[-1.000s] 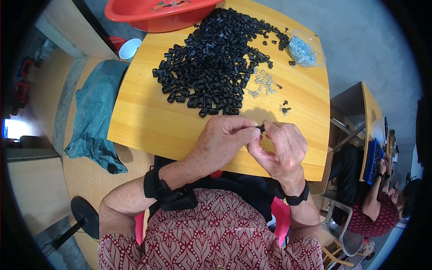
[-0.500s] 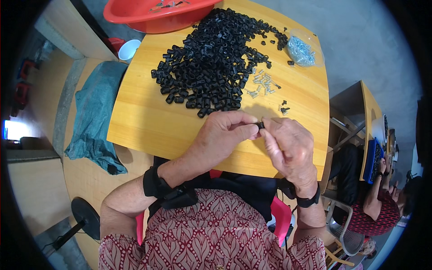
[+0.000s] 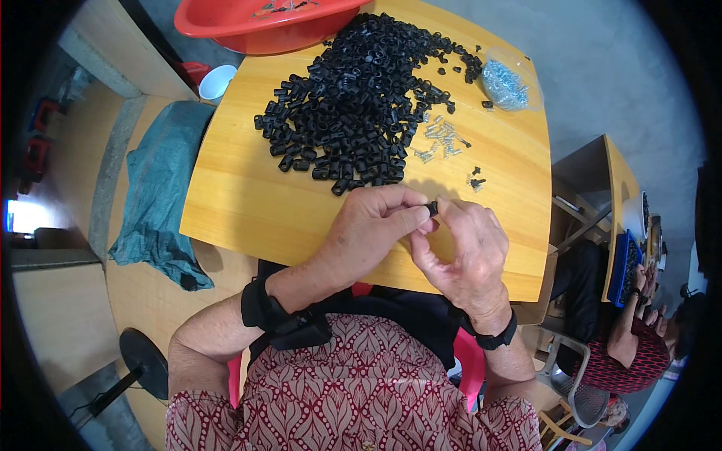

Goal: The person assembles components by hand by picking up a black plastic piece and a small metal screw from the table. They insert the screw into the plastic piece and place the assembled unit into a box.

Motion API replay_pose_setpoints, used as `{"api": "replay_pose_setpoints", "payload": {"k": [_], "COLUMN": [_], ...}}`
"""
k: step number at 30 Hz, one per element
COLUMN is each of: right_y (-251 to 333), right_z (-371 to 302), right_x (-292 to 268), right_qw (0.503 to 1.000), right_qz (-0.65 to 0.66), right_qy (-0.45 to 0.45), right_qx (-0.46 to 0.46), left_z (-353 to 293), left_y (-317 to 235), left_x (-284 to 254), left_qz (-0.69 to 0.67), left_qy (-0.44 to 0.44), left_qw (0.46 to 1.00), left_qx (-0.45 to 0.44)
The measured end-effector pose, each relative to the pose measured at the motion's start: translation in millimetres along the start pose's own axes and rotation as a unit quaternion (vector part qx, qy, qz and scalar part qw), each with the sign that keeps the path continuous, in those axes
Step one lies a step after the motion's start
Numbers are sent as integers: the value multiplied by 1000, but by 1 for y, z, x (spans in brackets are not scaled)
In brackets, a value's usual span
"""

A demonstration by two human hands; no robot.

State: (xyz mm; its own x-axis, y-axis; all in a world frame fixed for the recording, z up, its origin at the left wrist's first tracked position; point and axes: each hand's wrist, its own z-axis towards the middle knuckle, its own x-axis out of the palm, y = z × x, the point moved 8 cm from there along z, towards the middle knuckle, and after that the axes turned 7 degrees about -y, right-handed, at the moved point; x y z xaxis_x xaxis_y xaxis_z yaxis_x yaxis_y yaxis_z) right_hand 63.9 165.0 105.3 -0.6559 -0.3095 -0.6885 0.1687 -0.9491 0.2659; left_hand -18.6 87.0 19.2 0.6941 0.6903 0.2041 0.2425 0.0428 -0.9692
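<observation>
My left hand (image 3: pixel 370 227) pinches a small black plastic part (image 3: pixel 432 210) between thumb and fingertips, just above the table's near side. Against the part's right side rests the index fingertip of my right hand (image 3: pixel 472 254); its thumb curves in below, leaving a rounded gap between thumb and index. Fingers cover much of the part. Ahead lies a large pile of black plastic cord-lock-like pieces (image 3: pixel 346 113). Small metal springs (image 3: pixel 444 137) are scattered right of the pile. A few small black pieces (image 3: pixel 476 182) lie with springs nearer my right hand.
The yellow wooden table (image 3: pixel 233 203) carries a clear bag of springs (image 3: pixel 504 84) at its far right. A red basin (image 3: pixel 263 34) stands at the far left, near a white cup (image 3: pixel 216 83). A green sack (image 3: pixel 162 188) lies left. Another person (image 3: pixel 628 342) sits at the right beside a blue tray (image 3: pixel 623 267).
My right hand has shifted slightly left and rolled, its thumb moving down and away from the part. My left hand stays almost still with its grip.
</observation>
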Motion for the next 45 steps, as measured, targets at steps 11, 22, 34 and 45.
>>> {"api": "replay_pose_setpoints", "payload": {"k": [11, 22, 34, 45], "right_y": [-5, 0, -1, 10], "right_z": [-1, -1, 3, 19], "right_x": [3, -5, -3, 5], "right_qw": [999, 997, 998, 999], "right_qz": [-24, -28, -9, 32], "right_qy": [-2, -48, -48, 9], "right_qx": [-21, -60, -46, -41], "left_z": [1, 1, 1, -25], "left_y": [-1, -8, -17, -53], "left_x": [-1, 3, -11, -54], "left_qz": [31, 63, 20, 26], "left_qy": [-15, 45, -6, -84], "left_qw": [999, 997, 1000, 995], "left_qx": [-27, -29, -13, 43]}}
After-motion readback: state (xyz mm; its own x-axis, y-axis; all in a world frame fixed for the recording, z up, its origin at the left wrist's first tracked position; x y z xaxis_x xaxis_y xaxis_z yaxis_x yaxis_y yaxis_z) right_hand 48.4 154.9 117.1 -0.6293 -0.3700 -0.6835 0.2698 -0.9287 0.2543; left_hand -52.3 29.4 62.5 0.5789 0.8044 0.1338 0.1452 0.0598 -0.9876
